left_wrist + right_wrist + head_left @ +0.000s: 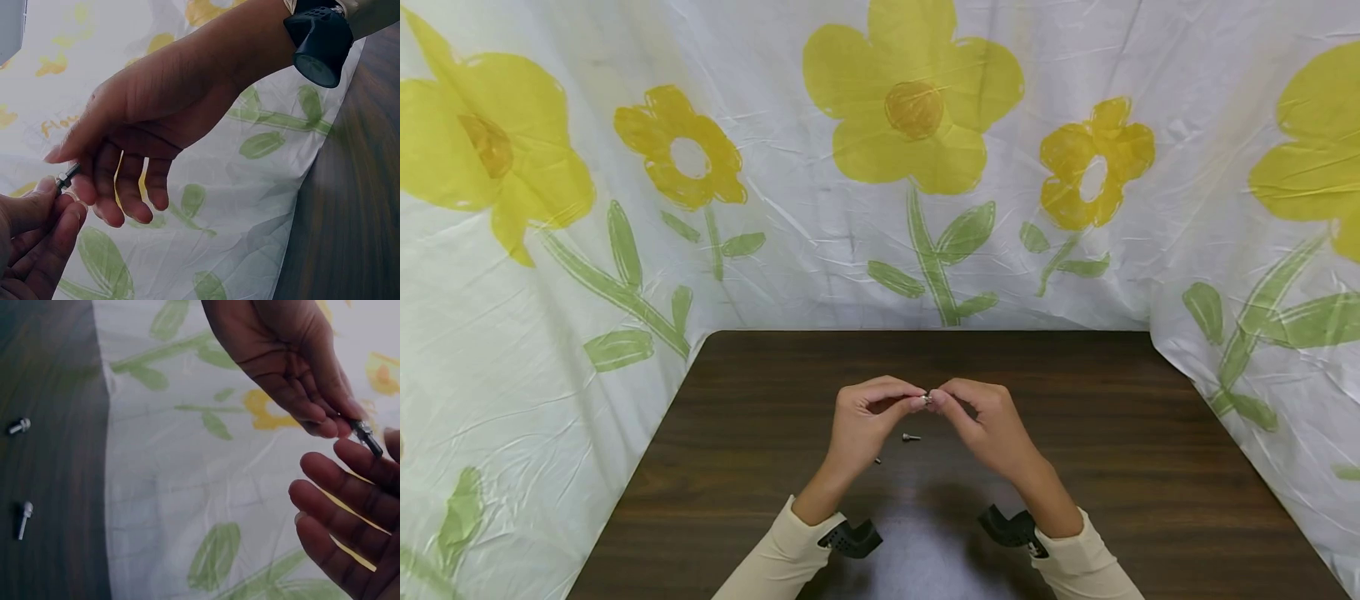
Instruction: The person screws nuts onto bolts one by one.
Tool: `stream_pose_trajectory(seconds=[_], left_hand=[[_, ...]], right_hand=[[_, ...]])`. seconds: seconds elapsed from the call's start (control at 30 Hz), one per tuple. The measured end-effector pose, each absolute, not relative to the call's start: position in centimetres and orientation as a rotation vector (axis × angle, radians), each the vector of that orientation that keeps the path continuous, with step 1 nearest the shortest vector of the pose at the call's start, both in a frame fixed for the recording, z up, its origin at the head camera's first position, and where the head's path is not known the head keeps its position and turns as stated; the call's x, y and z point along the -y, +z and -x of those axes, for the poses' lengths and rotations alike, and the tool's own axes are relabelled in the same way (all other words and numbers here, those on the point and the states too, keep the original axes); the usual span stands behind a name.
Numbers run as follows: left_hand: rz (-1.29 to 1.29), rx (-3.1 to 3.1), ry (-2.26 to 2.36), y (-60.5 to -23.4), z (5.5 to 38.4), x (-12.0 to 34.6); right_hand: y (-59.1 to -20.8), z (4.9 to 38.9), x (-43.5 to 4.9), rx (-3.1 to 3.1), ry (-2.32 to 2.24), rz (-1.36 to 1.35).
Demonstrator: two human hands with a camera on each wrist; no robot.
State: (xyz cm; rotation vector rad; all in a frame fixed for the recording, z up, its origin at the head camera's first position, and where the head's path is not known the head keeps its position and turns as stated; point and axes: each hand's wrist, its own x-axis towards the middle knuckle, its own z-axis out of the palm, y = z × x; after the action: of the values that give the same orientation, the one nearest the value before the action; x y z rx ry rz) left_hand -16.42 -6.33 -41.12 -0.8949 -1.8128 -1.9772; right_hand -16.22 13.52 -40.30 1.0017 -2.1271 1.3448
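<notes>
Over the table, a small metal bolt (73, 171) with a bright wider piece on it lies between both hands' fingertips. My left hand (861, 421) pinches one end between thumb and fingers, covering part of it; in the right wrist view this left hand (290, 375) is at the top. The bolt's dark shank (374, 446) points towards my right hand (992, 425). In the left wrist view, the right hand (156, 103) has its thumb standing off the shank and its other fingers loosely extended. Whether its index finger touches the bolt, I cannot tell.
Two small screws, one longer (911, 437) and one shorter (877, 460), lie on the dark wooden table (737, 500) below the hands. A white flower-patterned cloth (790, 275) hangs behind the table and along its sides. Each wrist wears a black camera mount (853, 540).
</notes>
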Motion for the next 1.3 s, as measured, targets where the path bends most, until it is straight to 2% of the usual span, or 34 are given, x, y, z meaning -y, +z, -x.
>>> stream_pose_trajectory(seconds=[0.37, 0.93, 1.3], left_hand=[[0.865, 1.812, -1.971, -41.37, 16.59, 6.41], [0.900, 1.829, -1.964, -41.13, 16.40, 6.31], [0.881, 1.824, -1.962, -41.27, 16.59, 6.40]], right_hand=[[-40.18, 16.43, -13.75, 2.016, 1.298, -1.074], [-39.89, 15.91, -13.34, 2.116, 1.332, -0.987], [-40.10, 16.16, -13.26, 2.038, 1.295, -1.034]])
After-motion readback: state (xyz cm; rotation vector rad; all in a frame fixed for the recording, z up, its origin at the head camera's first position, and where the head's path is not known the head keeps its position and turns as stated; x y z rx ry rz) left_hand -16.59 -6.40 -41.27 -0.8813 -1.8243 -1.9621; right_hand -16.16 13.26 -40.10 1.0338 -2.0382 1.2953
